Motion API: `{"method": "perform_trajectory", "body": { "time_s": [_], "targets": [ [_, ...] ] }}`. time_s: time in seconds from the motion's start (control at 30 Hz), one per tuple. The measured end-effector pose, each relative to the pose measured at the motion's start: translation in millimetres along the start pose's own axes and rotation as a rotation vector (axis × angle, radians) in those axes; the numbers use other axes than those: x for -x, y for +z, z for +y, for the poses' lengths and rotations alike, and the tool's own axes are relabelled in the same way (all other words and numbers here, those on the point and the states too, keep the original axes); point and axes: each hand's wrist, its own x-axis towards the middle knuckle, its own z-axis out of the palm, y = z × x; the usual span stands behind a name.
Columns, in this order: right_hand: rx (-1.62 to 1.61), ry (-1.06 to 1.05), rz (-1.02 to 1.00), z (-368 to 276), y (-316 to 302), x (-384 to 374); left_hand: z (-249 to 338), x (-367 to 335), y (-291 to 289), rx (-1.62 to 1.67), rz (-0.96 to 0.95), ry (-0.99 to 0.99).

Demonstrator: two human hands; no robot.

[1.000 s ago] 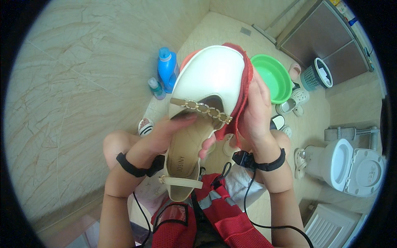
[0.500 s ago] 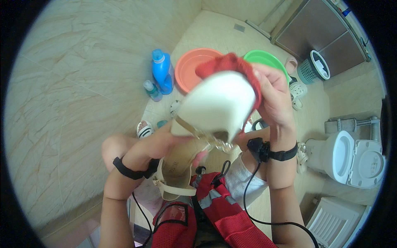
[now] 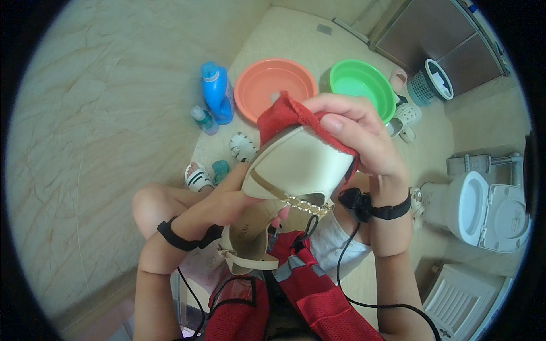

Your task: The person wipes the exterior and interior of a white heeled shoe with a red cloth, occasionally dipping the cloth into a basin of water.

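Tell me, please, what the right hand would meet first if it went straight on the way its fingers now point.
The red cloth already against the right hand comes first; beyond it, the orange basin seems next in line, though depth is unclear.

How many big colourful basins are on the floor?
2. The orange basin is right of the blue bottle; the green basin is right of the orange one. Others could be hidden.

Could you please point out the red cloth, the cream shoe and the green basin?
Red cloth (image 3: 287, 115), head view: its upper left part.
Cream shoe (image 3: 304, 163), head view: the toe upper.
Green basin (image 3: 360, 84), head view: its bare inside.
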Motion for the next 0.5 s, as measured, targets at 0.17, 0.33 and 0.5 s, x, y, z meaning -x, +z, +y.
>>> {"method": "perform_trajectory", "body": {
  "time_s": [0.17,0.33,0.5],
  "targets": [
    [-0.1,-0.099,0.1,-9.3,6.2,-4.7,13.8,0.0,11.0,0.012,0.009,0.044],
    [-0.364,-0.212,0.213,-3.5,15.3,-16.6,14.8,-1.6,14.0,0.323,0.007,0.0],
    [-0.282,-0.354,0.272,-7.2,29.2,-18.7,12.7,-0.2,9.2,0.381,-0.076,0.024]
  ]
}}
